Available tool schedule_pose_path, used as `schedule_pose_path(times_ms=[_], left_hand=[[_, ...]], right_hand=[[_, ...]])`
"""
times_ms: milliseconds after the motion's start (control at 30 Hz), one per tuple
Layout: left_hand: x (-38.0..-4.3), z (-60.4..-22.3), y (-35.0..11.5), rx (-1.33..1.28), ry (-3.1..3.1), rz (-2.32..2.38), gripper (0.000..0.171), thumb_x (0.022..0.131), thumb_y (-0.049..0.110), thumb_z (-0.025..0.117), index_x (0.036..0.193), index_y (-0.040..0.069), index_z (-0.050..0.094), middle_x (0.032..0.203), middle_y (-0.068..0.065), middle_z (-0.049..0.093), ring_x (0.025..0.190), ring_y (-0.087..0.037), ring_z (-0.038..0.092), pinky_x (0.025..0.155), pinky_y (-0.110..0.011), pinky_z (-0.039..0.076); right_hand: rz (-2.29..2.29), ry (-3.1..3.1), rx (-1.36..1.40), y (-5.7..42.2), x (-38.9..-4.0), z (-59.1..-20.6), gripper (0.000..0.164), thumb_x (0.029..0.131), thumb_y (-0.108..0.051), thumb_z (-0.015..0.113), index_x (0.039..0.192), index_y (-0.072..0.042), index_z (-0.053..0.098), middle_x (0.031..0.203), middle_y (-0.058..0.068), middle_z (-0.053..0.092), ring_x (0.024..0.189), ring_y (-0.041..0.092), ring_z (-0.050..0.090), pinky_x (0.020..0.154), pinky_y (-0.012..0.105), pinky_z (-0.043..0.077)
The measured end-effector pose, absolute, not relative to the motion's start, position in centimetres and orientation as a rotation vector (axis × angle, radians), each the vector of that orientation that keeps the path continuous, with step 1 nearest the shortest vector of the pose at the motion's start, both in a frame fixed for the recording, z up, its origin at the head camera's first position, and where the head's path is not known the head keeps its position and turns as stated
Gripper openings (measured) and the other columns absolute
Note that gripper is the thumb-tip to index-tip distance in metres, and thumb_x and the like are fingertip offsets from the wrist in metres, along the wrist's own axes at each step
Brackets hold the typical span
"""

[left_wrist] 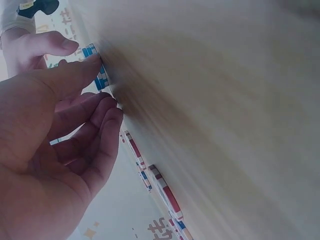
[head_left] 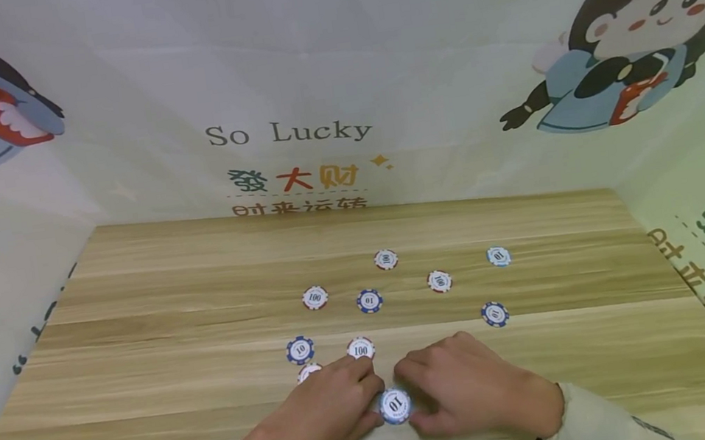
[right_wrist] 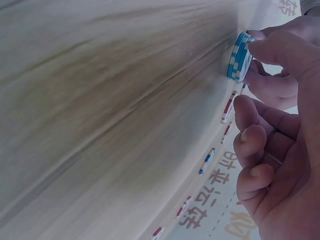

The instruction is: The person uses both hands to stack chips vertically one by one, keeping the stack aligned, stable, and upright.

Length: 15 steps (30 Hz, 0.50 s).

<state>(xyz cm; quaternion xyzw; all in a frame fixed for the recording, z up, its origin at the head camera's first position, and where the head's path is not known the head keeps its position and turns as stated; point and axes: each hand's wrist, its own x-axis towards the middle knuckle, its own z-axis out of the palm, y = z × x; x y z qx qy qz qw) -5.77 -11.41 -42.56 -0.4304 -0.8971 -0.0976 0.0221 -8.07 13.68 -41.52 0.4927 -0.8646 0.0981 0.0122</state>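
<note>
Here's the light-blue stack of chips point(head_left: 395, 405), a white 10 face up, sitting right between the two hands, the left hand point(head_left: 320, 410) on one side and the right hand point(head_left: 471, 390) on the other! It's round, so no long axis from above; the left is the nearer, its thumb and forefinger pinching the rim. The right has its fingers loosely bent, forefinger off the stack; whether its thumb touches, I can't tell. Now the head view gives only that top face, while the right wrist view shows banded edges, more than one chip deep! Just beyond the left fingers there's a red-edged 100 chip point(head_left: 360, 349), with a partly covered chip point(head_left: 309, 372) beside it. Past the right knuckles, a dark-blue 10 chip point(head_left: 495, 314), and farther out on the wooden table point(head_left: 155, 298), a pale-blue chip point(head_left: 498, 256).
</note>
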Motion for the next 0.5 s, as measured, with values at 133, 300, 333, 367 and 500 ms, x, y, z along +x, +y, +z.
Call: schedule_pose_path(times_ms=[133,300,333,367,500], left_hand=[[-5.7,-42.6,-11.4,-1.336,-2.8,-0.33,0.027,0.095,0.033,0.087,0.107,0.011,0.077,0.1,0.002,0.065,0.09,-0.012,0.062,0.079,-0.028,0.057],[-5.7,-42.5,-11.3,-1.342,-2.812,-0.335,0.031,0.095,0.036,0.087,0.11,0.011,0.077,0.103,0.002,0.065,0.093,-0.012,0.063,0.082,-0.029,0.058],[-5.7,-42.5,-11.3,-1.343,-2.812,-0.333,0.032,0.095,0.036,0.087,0.11,0.011,0.077,0.103,0.002,0.065,0.092,-0.012,0.063,0.082,-0.029,0.058],[-5.7,-42.4,-11.3,-1.344,-2.813,-0.332,0.032,0.095,0.037,0.087,0.11,0.011,0.077,0.103,0.003,0.065,0.092,-0.012,0.063,0.082,-0.029,0.057],[-5.7,-42.3,-11.2,-1.345,-2.808,-0.317,0.034,0.095,0.039,0.087,0.11,0.01,0.077,0.102,0.003,0.064,0.091,-0.011,0.062,0.081,-0.029,0.057]], right_hand=[[0.314,-2.724,1.511,14.5,-8.2,-41.4,0.04,0.087,-0.045,0.084,0.111,-0.015,0.074,0.085,-0.015,0.065,0.063,-0.004,0.045,0.052,0.017,0.036],[0.297,-2.73,1.442,15.9,-8.5,-41.4,0.047,0.086,-0.044,0.086,0.117,-0.012,0.075,0.096,-0.008,0.073,0.072,0.002,0.058,0.058,0.023,0.048],[0.296,-2.727,1.425,16.2,-8.6,-41.4,0.047,0.085,-0.044,0.086,0.118,-0.012,0.074,0.097,-0.008,0.073,0.074,0.004,0.06,0.059,0.025,0.05],[0.294,-2.723,1.404,16.5,-8.7,-41.4,0.048,0.085,-0.044,0.087,0.119,-0.012,0.074,0.099,-0.007,0.074,0.078,0.006,0.063,0.061,0.027,0.053],[0.279,-2.751,1.309,18.2,-9.3,-41.3,0.053,0.086,-0.042,0.088,0.127,-0.012,0.073,0.113,-0.001,0.076,0.097,0.018,0.072,0.074,0.037,0.061]])
